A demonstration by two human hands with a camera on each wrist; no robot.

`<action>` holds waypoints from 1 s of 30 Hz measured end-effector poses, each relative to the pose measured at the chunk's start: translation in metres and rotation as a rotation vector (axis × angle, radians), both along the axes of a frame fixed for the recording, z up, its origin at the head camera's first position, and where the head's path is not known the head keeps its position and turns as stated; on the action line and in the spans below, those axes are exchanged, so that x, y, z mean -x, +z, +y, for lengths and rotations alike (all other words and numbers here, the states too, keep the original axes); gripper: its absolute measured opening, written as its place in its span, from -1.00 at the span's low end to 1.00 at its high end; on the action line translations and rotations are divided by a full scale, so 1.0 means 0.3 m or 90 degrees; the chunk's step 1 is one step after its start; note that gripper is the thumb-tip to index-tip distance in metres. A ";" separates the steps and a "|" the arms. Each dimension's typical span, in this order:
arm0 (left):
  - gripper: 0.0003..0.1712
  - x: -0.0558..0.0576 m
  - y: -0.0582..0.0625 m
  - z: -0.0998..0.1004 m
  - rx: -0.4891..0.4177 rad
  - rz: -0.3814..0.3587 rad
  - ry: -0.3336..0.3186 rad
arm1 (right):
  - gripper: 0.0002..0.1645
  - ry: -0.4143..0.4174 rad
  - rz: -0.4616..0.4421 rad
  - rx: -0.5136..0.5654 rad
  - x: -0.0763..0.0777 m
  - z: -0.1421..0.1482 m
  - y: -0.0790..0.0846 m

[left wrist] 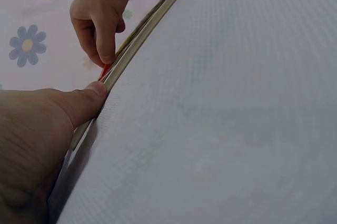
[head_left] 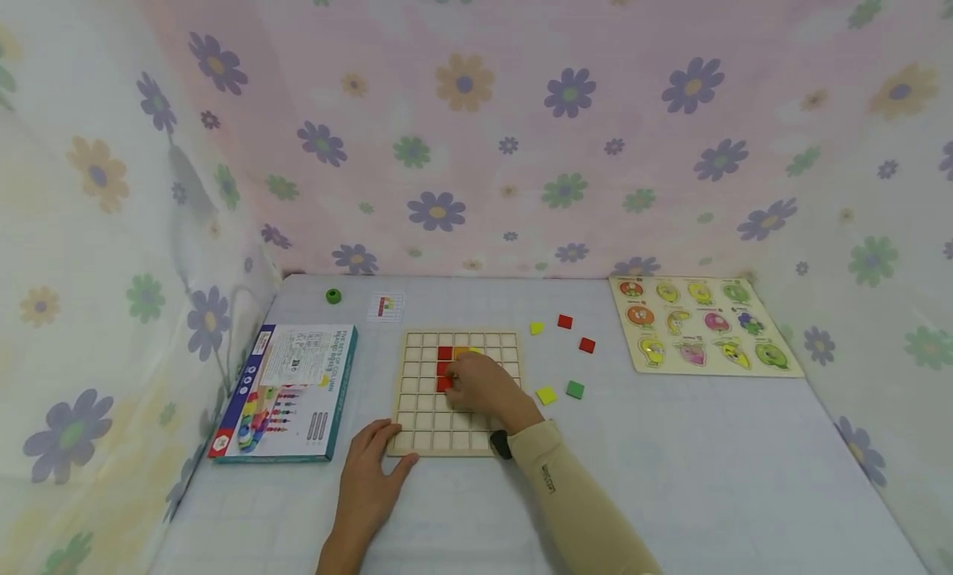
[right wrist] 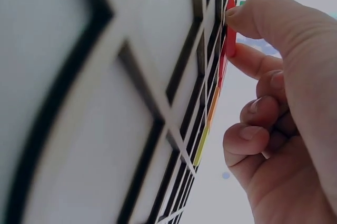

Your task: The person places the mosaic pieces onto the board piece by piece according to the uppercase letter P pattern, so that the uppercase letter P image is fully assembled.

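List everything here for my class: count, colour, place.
Grid board: one, tan, centre
Board tiles: at least five, red, orange, yellow, on board
Loose tiles: five, red, yellow, green, right of board
Round piece: one, green, back left
Card: one, white, beyond board
Box: one, multicoloured, left
Paper: one, white, on box
Puzzle: one, cream, right
Table cover: one, white, underneath
Floral sheeting: uncounted, pink, white, around
Sleeve: one, beige, front
Wrist device: one, dark, beside sleeve
Left hand: one, touching board corner
Right hand: one, pinching red tile

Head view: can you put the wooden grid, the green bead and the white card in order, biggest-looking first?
1. wooden grid, largest by far
2. white card
3. green bead, smallest
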State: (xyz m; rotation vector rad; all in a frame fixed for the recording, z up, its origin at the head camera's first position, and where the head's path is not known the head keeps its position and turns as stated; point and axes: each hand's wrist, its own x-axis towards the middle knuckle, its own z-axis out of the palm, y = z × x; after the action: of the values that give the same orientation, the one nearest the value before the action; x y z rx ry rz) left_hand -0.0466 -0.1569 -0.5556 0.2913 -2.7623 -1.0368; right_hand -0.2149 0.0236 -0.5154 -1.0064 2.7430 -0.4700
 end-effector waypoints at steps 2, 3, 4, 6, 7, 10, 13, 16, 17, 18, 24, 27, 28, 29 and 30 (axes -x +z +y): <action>-0.37 -0.004 0.002 -0.002 0.000 -0.003 0.007 | -0.84 0.006 -0.008 0.012 0.001 -0.008 0.002; -0.37 -0.006 0.003 -0.003 0.002 -0.004 0.010 | -0.86 0.009 -0.013 0.015 0.000 -0.011 0.003; -0.37 -0.008 0.003 -0.003 0.001 -0.004 0.012 | -0.87 0.011 -0.015 0.016 0.000 -0.014 0.005; -0.37 -0.007 0.003 -0.004 -0.002 -0.008 0.014 | -0.89 0.009 -0.017 0.012 0.000 -0.015 0.005; -0.37 -0.005 0.002 -0.003 -0.004 -0.011 0.011 | -0.88 0.005 -0.018 0.008 0.000 -0.013 0.007; -0.37 0.003 0.001 -0.002 -0.011 -0.021 -0.001 | -0.87 -0.011 -0.024 0.003 -0.002 -0.004 0.012; -0.37 0.008 0.001 -0.003 -0.013 -0.026 -0.001 | -0.82 -0.010 -0.032 0.015 -0.002 0.002 0.014; -0.37 0.008 0.003 -0.003 -0.009 -0.021 0.000 | -0.82 -0.006 -0.041 0.034 -0.003 0.004 0.012; -0.37 0.007 0.003 -0.003 -0.007 -0.018 0.001 | -0.82 -0.005 -0.043 0.039 -0.003 0.003 0.011; -0.37 0.007 0.004 -0.003 -0.006 -0.018 0.000 | -0.82 -0.005 -0.047 0.046 -0.003 0.001 0.010; -0.38 0.006 0.008 -0.003 -0.016 -0.017 -0.005 | -0.83 -0.002 -0.052 0.074 0.000 -0.002 0.004; -0.38 0.005 0.013 -0.004 -0.022 -0.022 -0.007 | -0.84 -0.015 -0.073 0.083 -0.002 -0.003 0.000; -0.38 0.005 0.016 -0.004 -0.024 -0.024 -0.008 | -0.84 -0.020 -0.081 0.085 -0.001 -0.003 0.000; -0.38 0.006 0.019 -0.003 -0.025 -0.024 -0.008 | -0.84 -0.025 -0.088 0.087 -0.001 -0.003 0.000; -0.38 0.006 0.020 -0.003 -0.025 -0.025 -0.007 | -0.84 -0.030 -0.097 0.089 -0.001 -0.003 0.000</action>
State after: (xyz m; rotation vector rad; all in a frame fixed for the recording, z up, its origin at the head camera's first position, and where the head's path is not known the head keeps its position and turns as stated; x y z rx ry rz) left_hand -0.0485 -0.1578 -0.5496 0.3045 -2.7844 -1.1003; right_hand -0.2145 0.0226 -0.5155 -0.8982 2.6331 -0.7229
